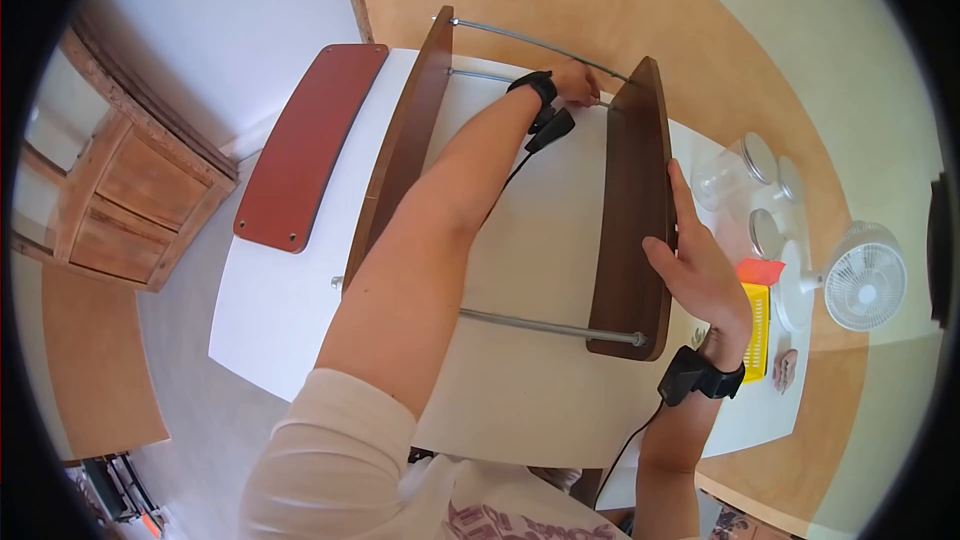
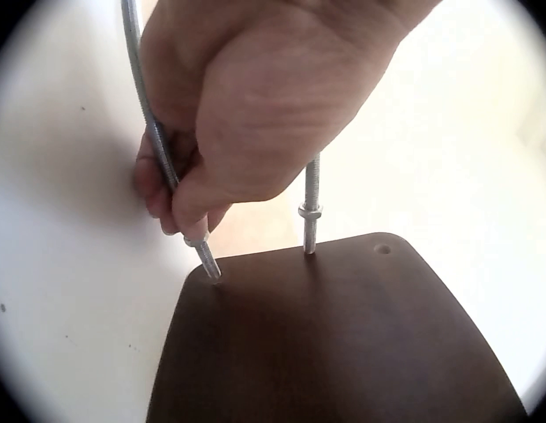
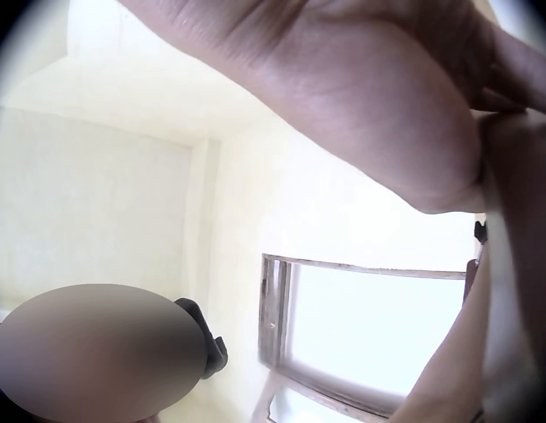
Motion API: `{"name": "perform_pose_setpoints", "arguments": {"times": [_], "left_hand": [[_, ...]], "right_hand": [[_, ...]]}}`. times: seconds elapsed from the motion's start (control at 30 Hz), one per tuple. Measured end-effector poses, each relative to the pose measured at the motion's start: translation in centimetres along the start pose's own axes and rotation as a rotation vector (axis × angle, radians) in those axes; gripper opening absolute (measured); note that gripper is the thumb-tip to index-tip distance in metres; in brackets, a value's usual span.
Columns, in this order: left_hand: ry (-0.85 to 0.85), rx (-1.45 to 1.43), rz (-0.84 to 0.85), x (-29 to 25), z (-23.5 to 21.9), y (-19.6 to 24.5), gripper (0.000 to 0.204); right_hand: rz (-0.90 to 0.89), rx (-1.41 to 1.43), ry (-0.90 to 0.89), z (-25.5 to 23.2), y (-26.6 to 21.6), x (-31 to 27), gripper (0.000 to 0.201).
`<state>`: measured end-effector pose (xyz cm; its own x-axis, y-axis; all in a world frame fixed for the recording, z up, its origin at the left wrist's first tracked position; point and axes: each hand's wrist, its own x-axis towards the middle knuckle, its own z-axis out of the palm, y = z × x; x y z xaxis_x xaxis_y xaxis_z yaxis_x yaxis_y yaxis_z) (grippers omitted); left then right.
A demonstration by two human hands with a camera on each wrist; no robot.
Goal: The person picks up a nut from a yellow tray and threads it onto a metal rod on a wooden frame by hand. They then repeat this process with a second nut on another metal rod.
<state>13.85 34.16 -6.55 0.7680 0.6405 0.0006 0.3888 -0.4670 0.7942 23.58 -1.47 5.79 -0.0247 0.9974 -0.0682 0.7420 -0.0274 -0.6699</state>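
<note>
Dark-brown wooden panel [image 1: 630, 230] right of centre, head view — right hand [image 1: 705, 275] straight-fingered against its outer face, left hand [image 1: 575, 83] up top. Left wrist view: that hand pinches a silver threaded metal rod [image 2: 141, 88] at the panel's corner — lower left. Right wrist view: right hand, upper right.

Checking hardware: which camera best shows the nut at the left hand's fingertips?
Left wrist: it shows the nut close up on its threaded rod, by the left hand. The head view shows that hand, but the nut cannot be made out; the right wrist view lacks it.
</note>
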Motion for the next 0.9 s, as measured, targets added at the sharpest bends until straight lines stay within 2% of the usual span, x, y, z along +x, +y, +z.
{"name": "perform_pose_setpoints", "arguments": {"times": [0.13, 0.2, 0.3, 0.4, 0.47, 0.57, 0.67, 0.8, 0.9], "left_hand": [[-0.010, 0.037, -0.012, -0.2, 0.2, 0.5, 0.018], [-0.015, 0.063, -0.025, 0.0, 0.2, 0.5, 0.018], [-0.043, 0.067, 0.002, 0.6, 0.5, -0.1, 0.020], [-0.026, 0.075, -0.049, 0.2, 0.5, 0.5, 0.026], [0.087, 0.447, 0.051, 0.3, 0.6, 0.7, 0.036], [0.063, 0.604, 0.014, -0.4, -0.1, 1.2, 0.039], [-0.006, 0.727, -0.069, -1.7, -0.4, 2.2, 0.029], [-0.015, 0.795, -0.057, -2.8, -0.1, 1.8, 0.031], [0.023, 0.778, 0.024, -2.4, 0.0, 1.2, 0.027]], "right_hand": [[-0.076, -0.022, 0.032, 0.3, -0.7, 0.2, 0.087], [0.110, -0.077, -0.036, 0.1, -3.6, 0.0, 0.086], [0.081, -0.077, -0.024, 0.1, -3.3, -0.1, 0.085], [0.018, -0.076, 0.004, 0.3, -2.5, -0.1, 0.084], [0.036, -0.077, -0.007, 0.2, -2.7, -0.1, 0.084], [0.033, -0.101, -0.007, 0.1, -2.6, -0.2, 0.084], [0.021, -0.125, 0.001, 0.1, -2.6, -0.2, 0.084], [0.001, -0.119, 0.008, 0.1, -2.4, -0.3, 0.083], [0.002, -0.059, -0.001, 0.0, -2.3, -0.3, 0.083]]}}
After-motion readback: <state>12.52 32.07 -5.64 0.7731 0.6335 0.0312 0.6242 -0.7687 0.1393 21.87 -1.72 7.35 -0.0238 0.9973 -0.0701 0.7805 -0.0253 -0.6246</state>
